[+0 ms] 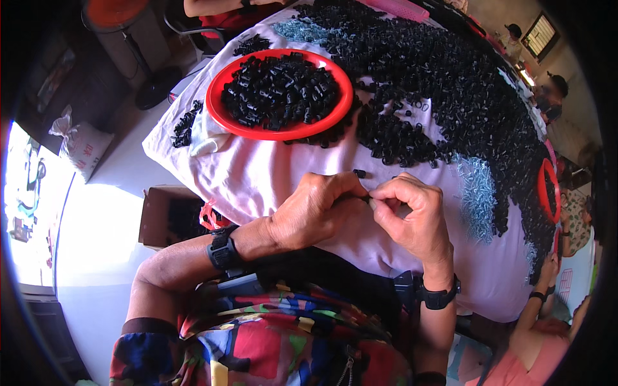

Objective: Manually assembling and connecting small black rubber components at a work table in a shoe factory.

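Pinching a tiny black part [364, 199] between left hand [309, 215] and right hand [412, 215], both grips closed on it; it may slip onto the pink cloth [257, 167].

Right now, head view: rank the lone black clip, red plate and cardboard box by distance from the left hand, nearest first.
1. Lone black clip: on the pink cloth, just above the left hand.
2. Red plate: farther up the cloth, heaped with black clips.
3. Cardboard box: off the table, down at the person's left; roughly level with the plate in the picture, but lower, on the floor.
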`<state>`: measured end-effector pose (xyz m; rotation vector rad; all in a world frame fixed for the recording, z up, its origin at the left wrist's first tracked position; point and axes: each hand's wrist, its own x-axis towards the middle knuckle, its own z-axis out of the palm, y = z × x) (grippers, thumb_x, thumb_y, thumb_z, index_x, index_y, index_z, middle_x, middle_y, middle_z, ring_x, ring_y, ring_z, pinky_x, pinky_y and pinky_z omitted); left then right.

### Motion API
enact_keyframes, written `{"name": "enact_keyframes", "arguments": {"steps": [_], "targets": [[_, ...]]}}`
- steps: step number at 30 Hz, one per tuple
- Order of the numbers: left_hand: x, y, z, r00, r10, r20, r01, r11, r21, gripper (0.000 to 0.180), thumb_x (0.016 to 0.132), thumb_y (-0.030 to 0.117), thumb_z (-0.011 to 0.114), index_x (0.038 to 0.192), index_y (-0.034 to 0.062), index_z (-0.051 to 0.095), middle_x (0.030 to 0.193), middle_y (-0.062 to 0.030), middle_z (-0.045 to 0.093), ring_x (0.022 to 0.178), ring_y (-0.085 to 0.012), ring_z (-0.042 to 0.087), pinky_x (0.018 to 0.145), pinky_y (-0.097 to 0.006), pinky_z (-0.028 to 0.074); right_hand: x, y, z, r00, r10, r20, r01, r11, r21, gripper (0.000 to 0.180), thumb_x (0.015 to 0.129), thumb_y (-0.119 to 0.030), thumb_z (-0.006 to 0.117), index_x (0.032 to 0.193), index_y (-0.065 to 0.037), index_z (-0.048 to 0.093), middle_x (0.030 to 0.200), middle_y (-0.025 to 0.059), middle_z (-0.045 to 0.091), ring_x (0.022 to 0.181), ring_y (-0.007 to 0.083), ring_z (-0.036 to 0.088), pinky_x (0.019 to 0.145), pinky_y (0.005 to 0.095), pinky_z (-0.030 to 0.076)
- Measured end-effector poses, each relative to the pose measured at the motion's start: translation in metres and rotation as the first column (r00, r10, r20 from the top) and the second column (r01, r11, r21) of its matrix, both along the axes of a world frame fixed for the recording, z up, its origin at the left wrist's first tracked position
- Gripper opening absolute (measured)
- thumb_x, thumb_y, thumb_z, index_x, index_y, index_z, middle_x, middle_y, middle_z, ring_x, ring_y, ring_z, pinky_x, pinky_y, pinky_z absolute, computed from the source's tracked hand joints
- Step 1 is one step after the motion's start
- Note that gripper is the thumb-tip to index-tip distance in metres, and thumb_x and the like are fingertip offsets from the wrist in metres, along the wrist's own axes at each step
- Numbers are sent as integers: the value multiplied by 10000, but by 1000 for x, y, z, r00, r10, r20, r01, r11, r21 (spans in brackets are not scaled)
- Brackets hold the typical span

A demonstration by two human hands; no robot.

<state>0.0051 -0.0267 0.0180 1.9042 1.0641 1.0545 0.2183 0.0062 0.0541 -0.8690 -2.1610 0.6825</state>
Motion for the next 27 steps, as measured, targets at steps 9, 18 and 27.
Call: {"name": "enact_keyframes", "arguments": {"steps": [9,18,27], "targets": [[5,9,-5,882,106,458,149,861,-486,193,1023,157,666,1077,-28,665,911,-34,722,794,-86,658,727,-275,558,-8,-3,-3,998,-56,1,54,978,201,259,749,26,778,999,2,716,906,121,712,836,295,674,750,374,560],[4,11,-9,855,115,506,203,823,-530,234,1039,222,662,1092,-5,681,927,-4,697,852,-67,632,772,-243,532,-16,-5,-12,987,-140,84,96,912,399,432,681,-12,832,1093,-21,703,1004,101,706,895,304,659,784,397,563],[-1,13,-6,790,86,607,331,774,-540,270,1061,277,623,1109,23,699,1019,-4,698,971,-80,615,903,-275,500,-20,-6,-13,992,-121,37,98,918,385,463,676,-9,828,1123,-33,711,1031,98,708,889,297,654,780,390,564]]}}
